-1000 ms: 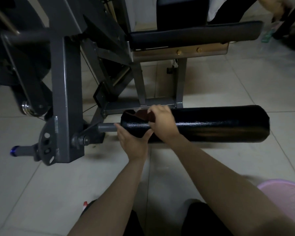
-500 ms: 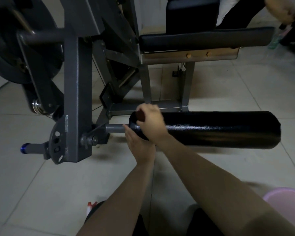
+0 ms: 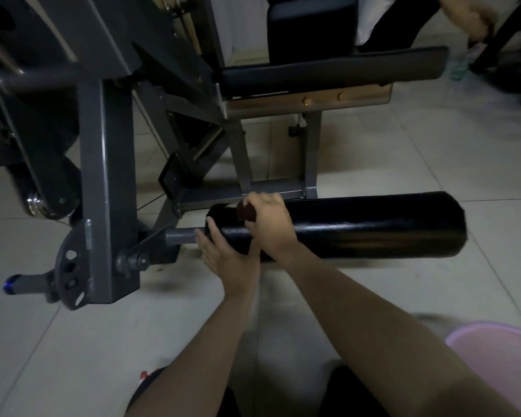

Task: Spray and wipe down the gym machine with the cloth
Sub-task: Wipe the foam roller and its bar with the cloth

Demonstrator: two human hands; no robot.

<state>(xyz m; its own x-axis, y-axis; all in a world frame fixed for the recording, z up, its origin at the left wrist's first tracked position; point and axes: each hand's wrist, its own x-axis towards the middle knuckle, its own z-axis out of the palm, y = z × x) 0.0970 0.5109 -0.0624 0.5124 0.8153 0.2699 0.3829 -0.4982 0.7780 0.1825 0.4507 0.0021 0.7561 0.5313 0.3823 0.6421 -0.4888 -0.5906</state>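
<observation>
Mid-wipe, I judge: my right hand (image 3: pixel 271 227) grips the cloth (image 3: pixel 245 212) on the roller pad (image 3: pixel 373 227), left hand (image 3: pixel 226 254) flat, bracing it; next, sweep rightward.

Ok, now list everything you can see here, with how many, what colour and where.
roller pad: one, black, crosswise at centre
cloth: one, dark red, on the roller pad's left end
machine frame: one, grey, left and centre
seat pad: one, black, top centre
peg: one, grey with blue tip, lower left
basket: one, pink, bottom right corner
bottle: one, greenish, blurred, top right
floor: pale tiles, throughout
another person: one, top right, mostly cut off
left hand: touching the roller pad's left end
right hand: gripping the cloth on the roller pad
</observation>
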